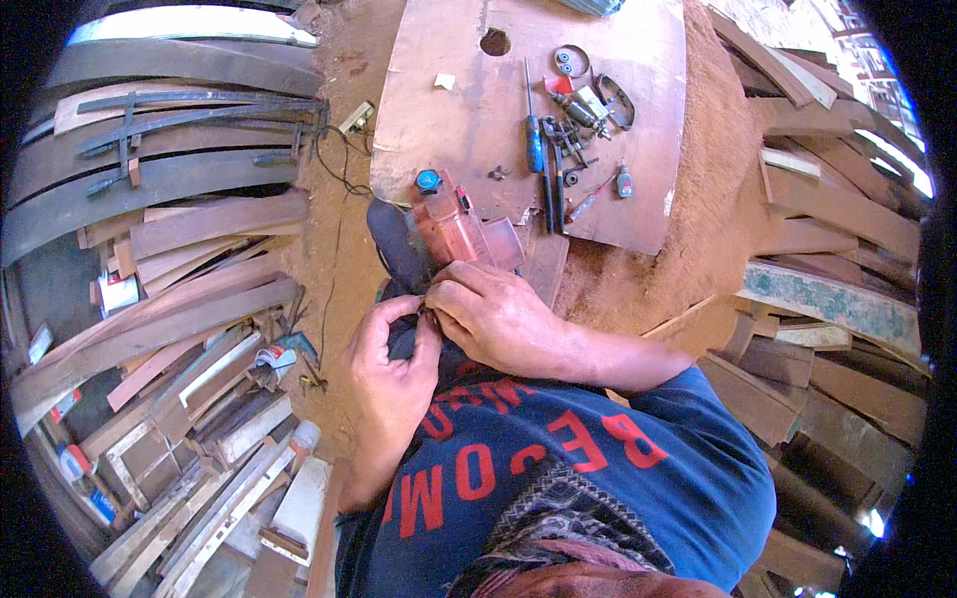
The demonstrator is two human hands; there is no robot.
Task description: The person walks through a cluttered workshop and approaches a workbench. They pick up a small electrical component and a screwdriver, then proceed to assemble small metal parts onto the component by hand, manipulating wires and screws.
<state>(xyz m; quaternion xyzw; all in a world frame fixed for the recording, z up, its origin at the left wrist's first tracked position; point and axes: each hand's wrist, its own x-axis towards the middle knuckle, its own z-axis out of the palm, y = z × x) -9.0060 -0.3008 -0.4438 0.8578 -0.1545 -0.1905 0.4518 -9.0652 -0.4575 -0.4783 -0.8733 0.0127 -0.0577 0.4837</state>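
My left hand (387,361) and my right hand (495,311) meet in front of my chest, fingertips pinched together. Between them is something small and dark, mostly hidden by the fingers; its kind cannot be made out. Just beyond my right hand lies a reddish-orange power tool housing (446,227) with a blue round part (428,181) at its far end. The housing rests over my leg, near the close edge of a wooden board (439,135). On that board lie a blue-handled screwdriver (535,147), a silver metal machine part (586,108) and several small dark parts.
A small bottle (624,182), a scrap of pale paper (445,81) and a round hole (494,42) are on the board. Sawdust (703,140) covers the floor at right. Timber planks (219,209) are stacked on both sides; a power strip (356,118) with a cable lies left.
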